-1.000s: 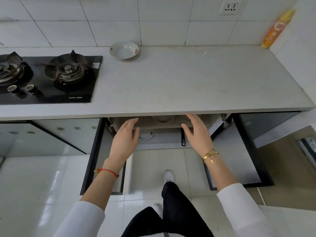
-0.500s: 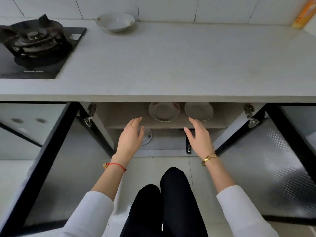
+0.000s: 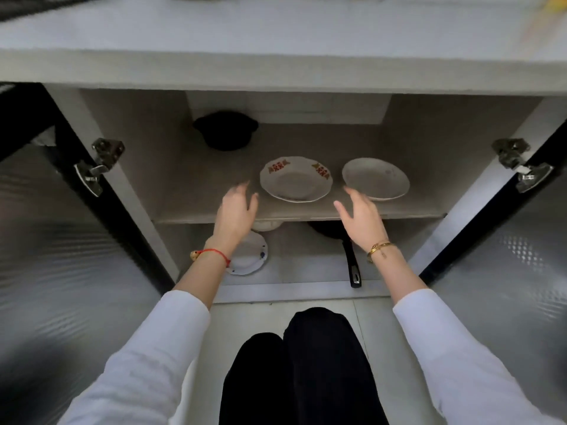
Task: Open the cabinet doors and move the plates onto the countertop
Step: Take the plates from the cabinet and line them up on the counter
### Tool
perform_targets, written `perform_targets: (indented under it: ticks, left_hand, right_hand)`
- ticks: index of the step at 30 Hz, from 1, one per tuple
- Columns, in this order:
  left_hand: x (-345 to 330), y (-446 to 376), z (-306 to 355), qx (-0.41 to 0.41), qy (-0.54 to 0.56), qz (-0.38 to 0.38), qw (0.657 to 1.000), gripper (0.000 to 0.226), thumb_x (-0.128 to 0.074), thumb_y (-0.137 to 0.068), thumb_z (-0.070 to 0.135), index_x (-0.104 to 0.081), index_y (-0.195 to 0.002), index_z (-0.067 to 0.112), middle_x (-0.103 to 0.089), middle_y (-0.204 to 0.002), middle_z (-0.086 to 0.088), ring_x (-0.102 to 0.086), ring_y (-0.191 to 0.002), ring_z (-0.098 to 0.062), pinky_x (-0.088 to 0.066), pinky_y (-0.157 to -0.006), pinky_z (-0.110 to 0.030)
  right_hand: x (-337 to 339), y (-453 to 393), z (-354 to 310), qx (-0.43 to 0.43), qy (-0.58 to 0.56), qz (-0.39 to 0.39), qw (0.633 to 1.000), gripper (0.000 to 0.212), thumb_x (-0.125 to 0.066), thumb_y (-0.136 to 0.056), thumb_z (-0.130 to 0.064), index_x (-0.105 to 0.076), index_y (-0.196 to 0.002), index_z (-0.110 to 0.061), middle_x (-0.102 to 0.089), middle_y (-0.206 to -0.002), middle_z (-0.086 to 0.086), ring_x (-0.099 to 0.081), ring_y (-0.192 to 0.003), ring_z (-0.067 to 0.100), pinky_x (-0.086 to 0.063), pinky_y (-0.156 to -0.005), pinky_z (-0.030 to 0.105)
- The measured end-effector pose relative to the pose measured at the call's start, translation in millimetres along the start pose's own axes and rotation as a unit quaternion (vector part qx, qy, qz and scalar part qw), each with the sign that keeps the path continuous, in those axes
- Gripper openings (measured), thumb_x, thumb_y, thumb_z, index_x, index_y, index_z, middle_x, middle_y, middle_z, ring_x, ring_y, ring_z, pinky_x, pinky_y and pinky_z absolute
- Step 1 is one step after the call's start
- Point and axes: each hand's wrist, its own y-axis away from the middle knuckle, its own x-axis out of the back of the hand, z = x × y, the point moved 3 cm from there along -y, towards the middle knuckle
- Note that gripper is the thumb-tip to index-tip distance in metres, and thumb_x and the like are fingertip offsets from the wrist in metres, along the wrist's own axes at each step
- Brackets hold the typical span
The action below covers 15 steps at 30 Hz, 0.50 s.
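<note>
As both hands, the left hand (image 3: 234,210) and the right hand (image 3: 362,214), reach with fingers spread wide and empty, a hasty grab could slide the patterned plate (image 3: 296,179) off the shelf (image 3: 190,191).

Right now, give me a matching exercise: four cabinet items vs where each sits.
Items:
1. patterned plate
2. plain plate
3. black pot
4. pan

Places:
A. lower compartment, handle toward the front
B. upper shelf, right of the other plate
C. upper shelf, back left
D. upper shelf, middle, between the hands

Pairs: 1-D, 2-B, 3-C, 4-A
</note>
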Motion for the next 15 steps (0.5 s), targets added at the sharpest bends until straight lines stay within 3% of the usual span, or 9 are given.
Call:
perform_targets:
  ticks: [4, 8, 12, 15]
  left_hand:
    - [-9.8, -16.4, -11.1, 0.01, -0.002, -0.006, 1.0, 0.047, -0.045, -0.1, 0.029, -0.044, -0.141, 0.006, -0.052, -0.137, -0.02, -0.05, -0.127, -0.034, -0.041, -0.102, -0.039]
    - [-16.8, -35.9, -19.9, 0.04, 0.013, -0.023, 0.999, 0.049, -0.047, -0.099, 0.03, -0.041, -0.143, 0.008, -0.055, -0.135, -0.02, -0.057, -0.119, -0.035, -0.046, -0.097, -0.038]
    - [-29.5, -57.7, -23.5, 0.062, 0.025, -0.053, 0.996, 0.055, -0.044, -0.1, 0.033, -0.031, -0.149, 0.011, -0.041, -0.149, -0.015, -0.045, -0.133, -0.032, -0.039, -0.107, -0.04]
    - [-40.7, -75.0, -24.6, 0.082, 0.034, -0.068, 0.994, 0.056, -0.044, -0.1, 0.033, -0.028, -0.15, 0.013, -0.036, -0.152, -0.013, -0.04, -0.137, -0.031, -0.036, -0.109, -0.04]
  right_hand:
    - [-14.5, -12.0, 5.4, -0.022, 0.008, -0.011, 1.0, 0.053, -0.047, -0.099, -0.036, -0.04, -0.142, -0.006, -0.048, -0.143, 0.015, -0.043, -0.134, 0.03, -0.036, -0.109, 0.04]
    - [-22.2, -29.3, 0.3, -0.013, 0.0, -0.004, 1.0, 0.048, -0.05, -0.098, -0.032, -0.045, -0.137, -0.006, -0.056, -0.132, 0.021, -0.052, -0.122, 0.037, -0.043, -0.098, 0.041]
    - [-34.3, -54.8, 3.9, -0.048, 0.015, -0.017, 0.999, 0.045, -0.049, -0.097, -0.032, -0.045, -0.133, -0.005, -0.062, -0.117, 0.024, -0.061, -0.104, 0.041, -0.049, -0.08, 0.039]
    - [-44.5, -74.6, 10.6, -0.068, 0.018, -0.037, 0.997, 0.042, -0.047, -0.098, -0.03, -0.045, -0.131, -0.004, -0.061, -0.116, 0.023, -0.062, -0.102, 0.04, -0.051, -0.082, 0.04]
